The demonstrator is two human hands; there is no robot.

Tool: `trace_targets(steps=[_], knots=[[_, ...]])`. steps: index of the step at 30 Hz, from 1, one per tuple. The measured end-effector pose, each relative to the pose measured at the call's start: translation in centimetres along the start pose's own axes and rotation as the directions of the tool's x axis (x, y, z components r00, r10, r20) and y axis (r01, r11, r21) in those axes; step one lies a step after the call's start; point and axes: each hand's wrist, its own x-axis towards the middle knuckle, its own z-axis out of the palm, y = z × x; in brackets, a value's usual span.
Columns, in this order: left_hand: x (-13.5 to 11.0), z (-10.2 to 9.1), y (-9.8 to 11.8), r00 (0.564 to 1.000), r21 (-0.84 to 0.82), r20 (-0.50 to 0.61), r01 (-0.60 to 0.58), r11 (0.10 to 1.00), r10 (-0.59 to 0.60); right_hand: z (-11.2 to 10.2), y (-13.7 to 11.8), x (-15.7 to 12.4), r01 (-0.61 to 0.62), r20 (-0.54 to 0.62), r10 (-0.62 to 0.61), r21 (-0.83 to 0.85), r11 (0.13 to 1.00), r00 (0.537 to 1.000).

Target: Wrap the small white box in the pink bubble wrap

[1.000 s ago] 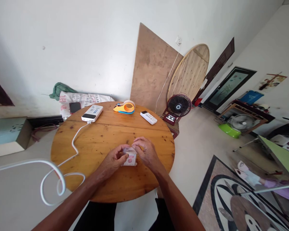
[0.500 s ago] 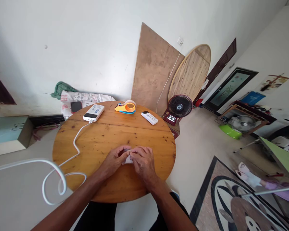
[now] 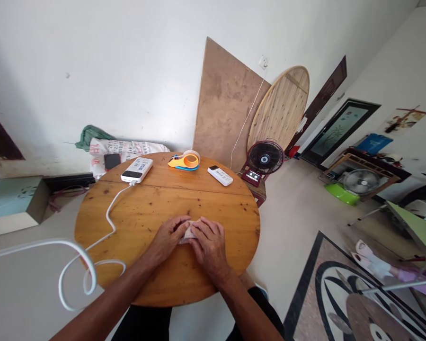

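A small whitish packet (image 3: 187,233), seemingly in clear or pale wrapping, lies between my hands over the near middle of the round wooden table (image 3: 156,203). My left hand (image 3: 168,237) grips its left side, thumb along the near face. On the other side, my right hand (image 3: 210,242) has its fingers bent over the top and right end. Much of the packet is hidden by the fingers, so its contents cannot be made out.
Toward the far edge are a white power bank (image 3: 137,170) with a plugged-in white cable (image 3: 110,215), an orange and blue tape dispenser (image 3: 184,161) and a white device with a dark end (image 3: 220,175). A dark red fan (image 3: 265,158) stands beyond the table's right edge.
My right fingers have shifted across the packet and now lie flatter over its top. The packet is turned slightly. My left hand keeps its hold, and the view has moved a little.
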Motion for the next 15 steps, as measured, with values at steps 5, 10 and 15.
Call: trace_targets(steps=[5, 10, 15], knots=[[0.0, 0.2, 0.2, 1.0, -0.005, 0.009, 0.008, 1.0, -0.008, 0.4, 0.2, 0.1, 0.013, -0.042, -0.015, -0.035, 0.999, 0.999], [0.0, 0.3, 0.3, 0.999, -0.024, -0.024, 0.028, 0.999, -0.029, 0.4, 0.1, 0.0, -0.03, -0.072, 0.027, -0.044, 0.999, 0.997], [0.8, -0.2, 1.1, 0.987, -0.137, 0.056, 0.158, 0.978, -0.152, 0.4, 0.1, -0.2, -0.055, -0.088, 0.052, -0.034, 0.998, 0.995]])
